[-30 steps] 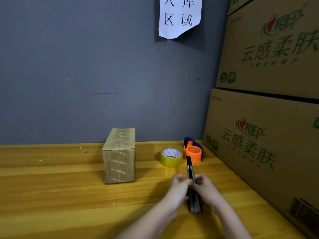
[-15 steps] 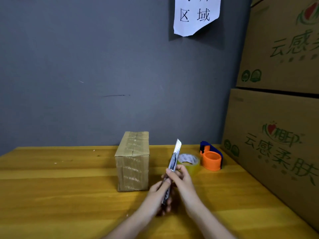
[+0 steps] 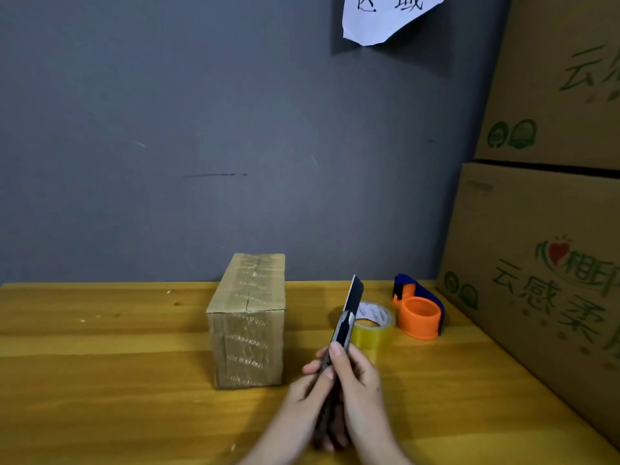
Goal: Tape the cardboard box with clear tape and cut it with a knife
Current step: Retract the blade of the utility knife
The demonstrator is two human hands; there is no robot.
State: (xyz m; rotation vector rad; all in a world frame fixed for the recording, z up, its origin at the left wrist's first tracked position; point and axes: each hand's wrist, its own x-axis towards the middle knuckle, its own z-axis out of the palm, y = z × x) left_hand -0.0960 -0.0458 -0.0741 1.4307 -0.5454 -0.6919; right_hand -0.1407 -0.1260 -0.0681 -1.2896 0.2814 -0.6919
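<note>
head view: left hand point(image 3: 310, 394) and right hand point(image 3: 360, 384) each grip the knife point(image 3: 345, 325), blade out, beside the cardboard box point(image 3: 248, 322).

The room is dim, and the grey wall point(image 3: 167, 129) looks murky and grainy. Soft sheen lies across the yellow worktop point(image 3: 100, 364) at lower left. A dark shadow frames the paper sign point(image 3: 385, 21) at the top. Wide-angle bending tilts the stacked cartons point(image 3: 553, 229) at right.

Paper sign point(image 3: 385, 18) cropped by the top edge; knife point(image 3: 347, 317) handle hidden inside both hands.
</note>
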